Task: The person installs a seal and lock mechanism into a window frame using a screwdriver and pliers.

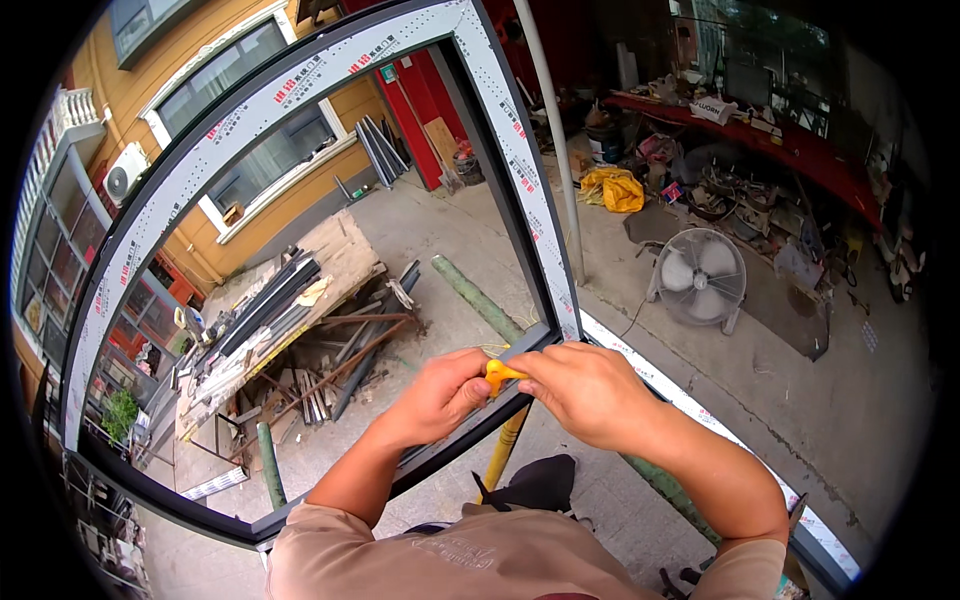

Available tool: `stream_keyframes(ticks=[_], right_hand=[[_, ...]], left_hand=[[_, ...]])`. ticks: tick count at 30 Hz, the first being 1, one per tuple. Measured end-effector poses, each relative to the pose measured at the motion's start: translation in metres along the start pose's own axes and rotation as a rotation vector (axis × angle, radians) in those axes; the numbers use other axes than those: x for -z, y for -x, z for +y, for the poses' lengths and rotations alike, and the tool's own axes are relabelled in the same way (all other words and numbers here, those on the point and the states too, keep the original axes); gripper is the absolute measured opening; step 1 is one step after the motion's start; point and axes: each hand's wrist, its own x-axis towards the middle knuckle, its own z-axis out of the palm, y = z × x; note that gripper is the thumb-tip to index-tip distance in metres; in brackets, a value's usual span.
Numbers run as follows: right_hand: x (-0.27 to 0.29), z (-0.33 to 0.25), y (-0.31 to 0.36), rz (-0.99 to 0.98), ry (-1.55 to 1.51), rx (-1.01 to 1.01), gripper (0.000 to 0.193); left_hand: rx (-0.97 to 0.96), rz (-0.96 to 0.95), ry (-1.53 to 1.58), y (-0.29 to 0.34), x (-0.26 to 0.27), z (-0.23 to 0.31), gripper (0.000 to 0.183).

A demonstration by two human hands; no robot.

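A large dark window frame point(508, 140) stands tilted in front of me, its face covered with white printed protective film. Both my hands meet at its near lower right corner. My left hand point(440, 396) is closed, thumb and fingers pressed around a small yellow-orange tool point(498, 374) at the inner edge of the lower bar. From the right, my right hand point(590, 392) grips the same tool with curled fingers. Its exact kind is hard to tell, as the fingers cover much of it. Below the bar shows a yellow post point(505, 450).
Past the frame, a wooden workbench point(345, 240) carries dark metal profiles. Green bars point(470, 295) lie beneath the frame. A floor fan point(700, 278) stands at right, near a yellow bag point(612, 190) and a cluttered red-covered table point(800, 150). Another film-covered profile point(720, 430) runs along my right.
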Motion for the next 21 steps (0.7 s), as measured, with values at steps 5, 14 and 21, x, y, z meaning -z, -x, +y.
stream_keyframes(ticks=[5, 14, 21], right_hand=[[0.018, 0.014, -0.002, 0.177, -0.021, -0.039, 0.021], [0.085, 0.014, 0.003, 0.341, -0.041, -0.297, 0.017], [0.114, -0.01, -0.003, 0.54, 0.008, -0.242, 0.018]], left_hand=[[0.057, 0.395, 0.236, -0.035, 0.088, -0.005, 0.061], [-0.809, 0.682, 0.64, -0.06, 0.234, 0.028, 0.067], [-1.029, 0.537, 0.623, -0.076, 0.221, 0.069, 0.077]])
